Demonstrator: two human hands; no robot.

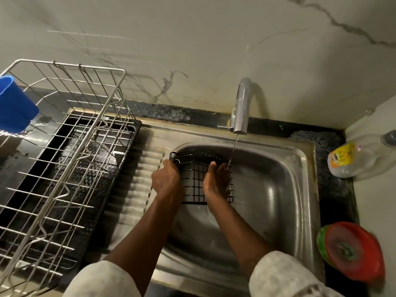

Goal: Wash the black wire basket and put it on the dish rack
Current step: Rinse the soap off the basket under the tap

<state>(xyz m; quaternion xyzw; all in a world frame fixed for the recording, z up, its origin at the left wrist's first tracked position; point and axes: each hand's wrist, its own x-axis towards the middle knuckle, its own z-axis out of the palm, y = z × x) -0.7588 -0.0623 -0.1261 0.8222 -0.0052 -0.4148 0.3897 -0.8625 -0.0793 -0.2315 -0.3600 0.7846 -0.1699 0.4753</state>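
Everything I place here is taken from the tap (241,108). Far to its left a blue cup (15,103) hangs on the end of the dish rack (64,146). The rack stands on a black tray (125,146) on the counter, well apart from the tap.

Nearer, down and to the left of the tap, my left grip (166,179) is clamped on the black wire basket (195,181). Its fingers curl over the basket's left rim near the far corner. The basket is over the sink (278,189), just below the tap's spout, with a gridded face turned up toward me.

My right grip (216,181) lies against the basket's right side with the thumb up. Its fingers run into the wire under the water stream (233,148), and I cannot tell if they close on anything. The stream falls onto the basket's far right corner.

The coming move, as I judge it, turns on one thing. The rack lies to the left of the basket, across the ribbed drainboard (137,189), and the left grip is the nearer one.

The basket looks about square from here, so I can name no long axis. I also cannot tell whether it rests on the sink floor. To the right of the tap lie a clear bottle (353,157) and a blurred red dish (353,254).
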